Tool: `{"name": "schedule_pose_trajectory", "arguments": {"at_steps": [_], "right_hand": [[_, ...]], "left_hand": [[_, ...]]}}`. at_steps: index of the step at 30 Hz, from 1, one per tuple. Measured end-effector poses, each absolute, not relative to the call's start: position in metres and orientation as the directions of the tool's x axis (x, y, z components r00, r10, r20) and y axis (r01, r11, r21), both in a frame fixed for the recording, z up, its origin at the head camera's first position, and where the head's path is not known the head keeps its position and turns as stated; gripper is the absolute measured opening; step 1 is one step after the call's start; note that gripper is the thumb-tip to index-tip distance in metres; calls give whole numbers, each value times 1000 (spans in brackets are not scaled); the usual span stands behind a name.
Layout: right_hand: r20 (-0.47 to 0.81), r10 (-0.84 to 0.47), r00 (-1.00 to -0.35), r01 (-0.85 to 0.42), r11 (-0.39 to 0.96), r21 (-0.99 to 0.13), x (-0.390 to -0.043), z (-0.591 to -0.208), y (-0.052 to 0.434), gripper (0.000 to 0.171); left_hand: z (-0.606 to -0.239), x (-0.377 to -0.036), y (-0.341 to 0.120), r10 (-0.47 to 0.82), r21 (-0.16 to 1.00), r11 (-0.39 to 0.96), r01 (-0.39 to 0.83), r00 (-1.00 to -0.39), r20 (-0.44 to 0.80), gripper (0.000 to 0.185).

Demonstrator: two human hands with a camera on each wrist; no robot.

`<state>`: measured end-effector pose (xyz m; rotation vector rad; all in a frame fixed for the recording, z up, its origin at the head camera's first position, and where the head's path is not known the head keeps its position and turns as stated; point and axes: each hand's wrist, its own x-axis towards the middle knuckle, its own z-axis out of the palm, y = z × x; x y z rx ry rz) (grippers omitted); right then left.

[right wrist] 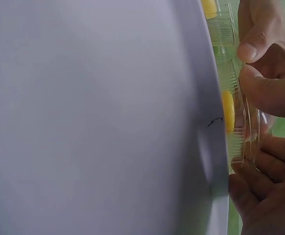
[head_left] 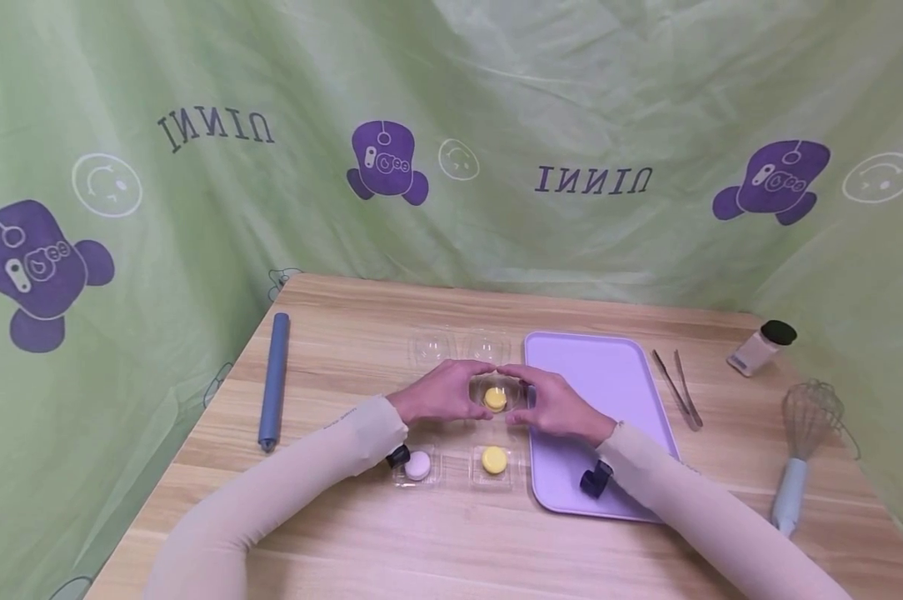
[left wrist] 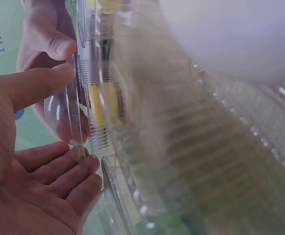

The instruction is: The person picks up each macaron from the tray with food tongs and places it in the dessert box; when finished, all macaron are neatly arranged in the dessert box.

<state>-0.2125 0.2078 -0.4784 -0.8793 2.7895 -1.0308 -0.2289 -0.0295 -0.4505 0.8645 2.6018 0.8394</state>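
Both hands meet around a clear plastic dome lid, above a clear base that carries a yellow macaron. The left hand holds the lid's left edge between thumb and fingers. On the opposite edge, the right hand grips in the same way. The thumbs and fingertips of the two hands nearly touch. Nearer the person, another yellow macaron and a lilac macaron sit in clear square bases. Whether the held lid is seated on its base I cannot tell.
Clear domed lids lie behind the hands. A purple tray is under the right forearm. To its right are metal tongs, a black-capped jar and a whisk. A blue rolling pin lies at left.
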Motion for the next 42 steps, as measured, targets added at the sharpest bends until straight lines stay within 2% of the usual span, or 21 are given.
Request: {"name": "schedule_pose_trajectory", "arguments": {"at_steps": [16, 23, 29, 37, 42], "right_hand": [[123, -513, -850, -482, 659, -578, -213, -482, 205, 81], [201, -425, -883, -450, 640, -623, -212, -481, 211, 59], [210, -459, -863, -483, 631, -607, -217, -476, 211, 51], [163, -433, -887, -438, 674, -595, -215, -473, 208, 51], [170, -421, -891, -431, 669, -605, -212, -472, 206, 56]], "left_hand": [[-450, -233, -24, 608, 512, 714, 478, -785, -116, 77], [-451, -235, -21, 590, 505, 735, 452, -794, -148, 79], [-448, -239, -22, 583, 507, 741, 441, -797, -158, 79], [-445, -236, -23, 624, 521, 710, 473, -766, -156, 77], [-447, -233, -26, 631, 488, 716, 499, -762, -147, 81]]}}
